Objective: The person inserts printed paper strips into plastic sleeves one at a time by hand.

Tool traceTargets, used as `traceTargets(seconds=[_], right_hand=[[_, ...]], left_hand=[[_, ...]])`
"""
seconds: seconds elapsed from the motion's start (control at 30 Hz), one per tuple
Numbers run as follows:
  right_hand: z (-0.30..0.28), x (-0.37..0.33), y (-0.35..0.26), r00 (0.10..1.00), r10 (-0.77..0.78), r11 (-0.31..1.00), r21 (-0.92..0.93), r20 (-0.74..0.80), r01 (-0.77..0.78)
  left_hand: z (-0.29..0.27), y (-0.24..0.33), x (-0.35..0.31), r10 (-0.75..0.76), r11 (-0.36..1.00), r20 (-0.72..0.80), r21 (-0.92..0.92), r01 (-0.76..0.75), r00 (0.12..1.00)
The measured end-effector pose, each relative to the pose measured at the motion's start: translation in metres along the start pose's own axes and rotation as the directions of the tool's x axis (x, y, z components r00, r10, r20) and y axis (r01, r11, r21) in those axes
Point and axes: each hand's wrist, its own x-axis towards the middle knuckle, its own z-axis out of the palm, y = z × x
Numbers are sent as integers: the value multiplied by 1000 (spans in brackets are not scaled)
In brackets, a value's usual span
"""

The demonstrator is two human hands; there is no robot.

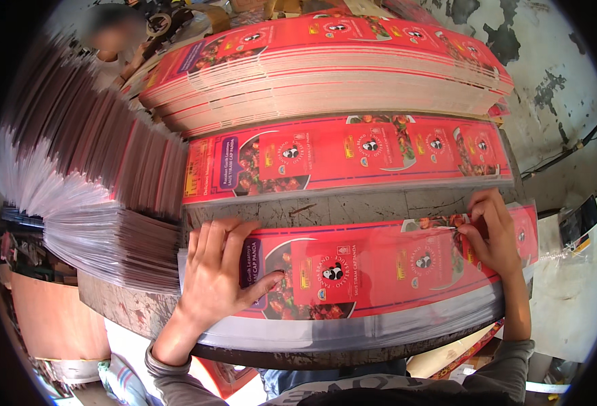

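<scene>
Left hand: the left hand (220, 267) is laid flat, palm down and fingers spread wide, on the left end of the nearest stack of red printed sheets (373, 271); nothing is gripped, only pressed.
Right hand: the right hand (491, 233) is curled at the right end of the same stack, fingertips bent onto the top sheet near its far edge; whether a sheet edge is pinched cannot be told.
Nearest stack: a long, low pile of glossy red sheets with food pictures is spread along the near edge of the worn tabletop (352, 206), spanning from one hand to the other, its middle left uncovered between them.
Middle stack: a second strip of red sheets (352, 152) is laid parallel, just beyond the hands, a bare band of tabletop being left between.
Far stack: a much thicker pile of the same sheets (325, 68) is seen behind that.
Left side: a fanned mass of sheet edges (89, 176) is stood just beside the left hand.
Background: another person (112, 37) is seen, blurred, at the upper left.
</scene>
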Motion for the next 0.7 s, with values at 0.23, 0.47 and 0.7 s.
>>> traceTargets(seconds=[0.23, 0.47, 0.7], right_hand=[[1, 3, 1, 999, -46, 999, -1, -1, 46], [1, 1, 2, 998, -66, 998, -13, -21, 66], [3, 1, 1, 995, -89, 996, -12, -55, 88]], left_hand=[[7, -2, 2, 41, 998, -92, 50, -36, 995], [8, -1, 0, 25, 1000, -122, 2, -25, 992], [4, -6, 0, 26, 999, -124, -32, -30, 992]])
